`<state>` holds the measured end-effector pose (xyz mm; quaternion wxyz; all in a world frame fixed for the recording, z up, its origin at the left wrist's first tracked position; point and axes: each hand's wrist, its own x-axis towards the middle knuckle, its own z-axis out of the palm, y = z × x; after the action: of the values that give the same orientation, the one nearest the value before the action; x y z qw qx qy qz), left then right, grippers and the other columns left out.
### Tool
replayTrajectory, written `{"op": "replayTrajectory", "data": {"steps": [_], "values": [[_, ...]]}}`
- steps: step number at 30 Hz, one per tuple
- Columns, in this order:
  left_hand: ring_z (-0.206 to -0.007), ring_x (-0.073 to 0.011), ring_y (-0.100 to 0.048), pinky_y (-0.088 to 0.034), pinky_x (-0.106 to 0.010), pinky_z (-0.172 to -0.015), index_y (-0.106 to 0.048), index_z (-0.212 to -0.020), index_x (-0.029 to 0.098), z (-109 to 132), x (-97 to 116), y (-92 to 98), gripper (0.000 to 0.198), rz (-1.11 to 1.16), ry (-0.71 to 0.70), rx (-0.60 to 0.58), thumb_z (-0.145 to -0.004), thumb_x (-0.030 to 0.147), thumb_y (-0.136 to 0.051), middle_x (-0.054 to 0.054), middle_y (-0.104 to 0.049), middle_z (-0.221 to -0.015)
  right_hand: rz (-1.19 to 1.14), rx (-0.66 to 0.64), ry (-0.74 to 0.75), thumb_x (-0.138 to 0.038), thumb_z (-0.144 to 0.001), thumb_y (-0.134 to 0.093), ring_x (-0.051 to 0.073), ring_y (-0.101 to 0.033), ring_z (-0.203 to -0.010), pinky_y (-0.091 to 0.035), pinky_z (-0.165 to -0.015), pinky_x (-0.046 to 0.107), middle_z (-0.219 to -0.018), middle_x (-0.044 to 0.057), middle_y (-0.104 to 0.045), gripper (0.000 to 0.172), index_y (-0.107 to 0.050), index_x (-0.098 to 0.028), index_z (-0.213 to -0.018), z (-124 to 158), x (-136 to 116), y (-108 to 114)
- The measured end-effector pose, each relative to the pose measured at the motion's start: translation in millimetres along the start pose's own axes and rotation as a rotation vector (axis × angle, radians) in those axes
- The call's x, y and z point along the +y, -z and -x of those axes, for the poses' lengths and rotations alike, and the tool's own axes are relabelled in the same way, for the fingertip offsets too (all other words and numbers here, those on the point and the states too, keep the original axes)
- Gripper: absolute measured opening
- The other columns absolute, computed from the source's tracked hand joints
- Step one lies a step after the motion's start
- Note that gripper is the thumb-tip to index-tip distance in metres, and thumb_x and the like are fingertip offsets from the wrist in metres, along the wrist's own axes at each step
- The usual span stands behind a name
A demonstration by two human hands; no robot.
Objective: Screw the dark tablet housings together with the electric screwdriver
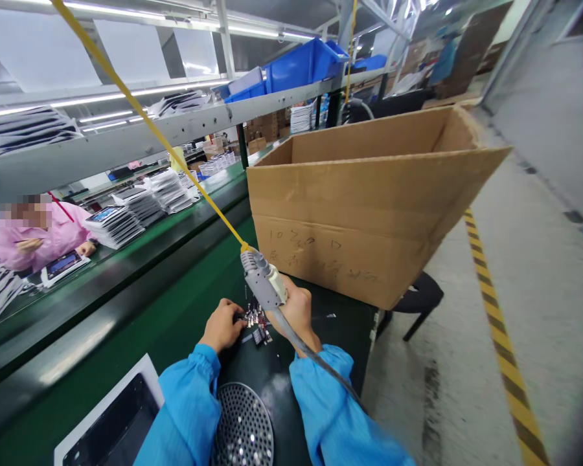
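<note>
My right hand (296, 310) is wrapped round a grey-and-white corded electric screwdriver (263, 281), which hangs from a yellow cord (194, 184). A grey cable (301, 344) runs from it across my right forearm; its tip is hidden. My left hand (223, 325) rests on the dark bench top, fingers curled in at the edge of a small heap of tiny metal and dark parts (257, 323). Whatever its fingertips pinch is too small to make out. Below the heap, between my sleeves, lies a round perforated metal disc (243, 424).
A large open cardboard box (369, 220) stands just beyond my hands. At lower left lies a white-framed dark panel (114, 417). Across the green line (175, 259), a person in pink (63, 236) sits by stacked panels (168, 191). A metal rail (175, 133) crosses above.
</note>
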<state>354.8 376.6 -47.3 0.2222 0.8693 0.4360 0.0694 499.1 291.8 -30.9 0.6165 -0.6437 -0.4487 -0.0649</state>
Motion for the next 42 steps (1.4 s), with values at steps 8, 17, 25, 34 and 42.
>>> {"op": "replayTrajectory", "data": {"steps": [8, 17, 25, 34, 42], "values": [[-0.077, -0.0138, -0.061, -0.044, -0.022, -0.071, -0.075, -0.09, 0.015, 3.2, 13.0, 34.4, 0.02, 0.144, -0.005, 0.28, -0.084, 0.025, -0.059, -0.004, -0.069, -0.083, -0.028, 0.013, 0.051, -0.028, -0.071, -0.05, 0.016, -0.055, -0.044, -0.048, -0.049, 0.024, -0.06, 0.006, -0.063, 0.038, -0.07, -0.008, -0.097, 0.4, 2.0, -2.0], [-0.077, -0.0112, -0.062, -0.046, -0.022, -0.072, -0.075, -0.088, 0.018, 10.6, 22.2, 68.4, 0.019, 0.239, -0.164, 0.606, -0.083, 0.026, -0.058, -0.002, -0.071, -0.087, -0.035, 0.014, 0.051, -0.029, -0.071, -0.05, 0.017, -0.058, -0.045, -0.048, -0.049, 0.023, -0.059, 0.006, -0.063, 0.039, -0.069, -0.008, -0.097, 1.8, 3.3, -4.2], [-0.079, -0.0131, -0.062, -0.047, -0.025, -0.077, -0.075, -0.09, 0.018, 21.5, 24.2, 50.2, 0.02, 0.193, -0.224, 0.436, -0.083, 0.02, -0.056, -0.004, -0.07, -0.088, -0.013, 0.009, 0.039, -0.031, -0.069, -0.048, 0.016, -0.056, -0.043, -0.05, -0.051, 0.022, -0.058, 0.005, -0.063, 0.04, -0.07, -0.01, -0.095, 0.3, -0.4, -2.4], [-0.067, -0.011, -0.064, -0.049, -0.016, -0.062, -0.076, -0.082, 0.019, 27.2, 20.5, 32.2, 0.041, 0.116, -0.298, -0.291, -0.058, -0.001, -0.049, 0.002, -0.07, -0.073, -0.016, 0.01, 0.022, -0.03, -0.069, -0.05, 0.015, -0.055, -0.043, -0.049, -0.049, 0.021, -0.056, 0.004, -0.062, 0.038, -0.071, -0.01, -0.094, 0.2, -4.2, 1.3], [-0.094, -0.0166, -0.063, -0.048, -0.032, -0.092, -0.069, -0.093, 0.012, -32.1, -1.5, 33.8, 0.023, 0.045, -0.084, 0.069, -0.081, 0.011, -0.05, -0.009, -0.068, -0.1, -0.078, -0.074, 0.101, -0.021, -0.074, -0.049, 0.015, -0.059, -0.046, -0.047, -0.045, 0.021, -0.075, 0.006, -0.07, 0.036, -0.067, -0.008, -0.101, 4.3, -2.6, 1.7]]}}
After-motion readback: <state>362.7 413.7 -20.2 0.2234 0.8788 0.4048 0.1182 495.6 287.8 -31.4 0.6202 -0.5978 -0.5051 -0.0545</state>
